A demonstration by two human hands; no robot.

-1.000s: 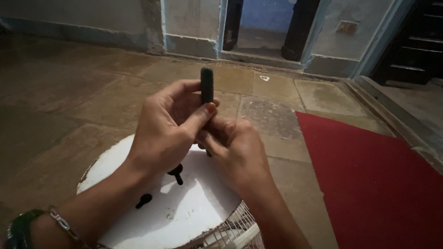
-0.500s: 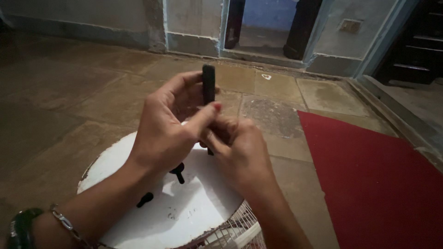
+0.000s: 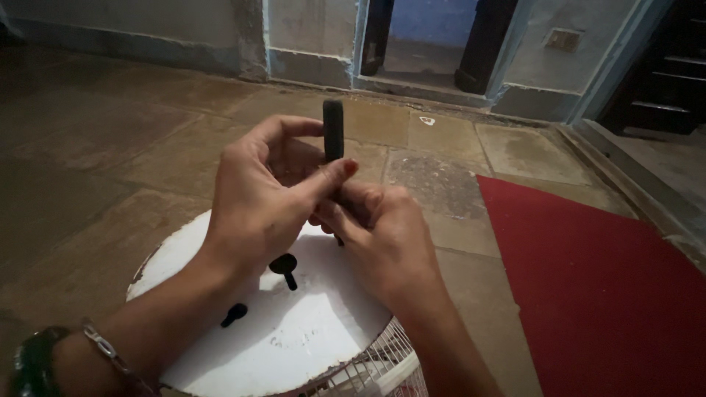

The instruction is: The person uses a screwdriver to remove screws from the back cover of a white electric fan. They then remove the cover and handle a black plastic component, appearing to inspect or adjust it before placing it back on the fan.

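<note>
My left hand [image 3: 261, 198] holds a narrow black upright piece [image 3: 333, 129] between thumb and fingers; its top sticks up above my fingers. My right hand [image 3: 379, 235] is curled just below it, fingers closed on the lower end of the same black piece, whose thin tip [image 3: 339, 240] pokes out beneath. Both hands hover over a round white disc [image 3: 294, 331] lying on the floor. Two black screw-like knobs [image 3: 284, 266] [image 3: 234, 315] stand on the disc under my left hand.
A white wire fan grille [image 3: 382, 364] shows at the disc's lower right edge. A red carpet [image 3: 588, 279] covers the floor on the right. Stone floor stretches to a doorway [image 3: 426, 37] ahead; dark stairs [image 3: 654, 73] at far right.
Hands stay nearly in place; my left thumb has slid a little along the black piece, and the right-hand fingers shifted slightly beneath it.
</note>
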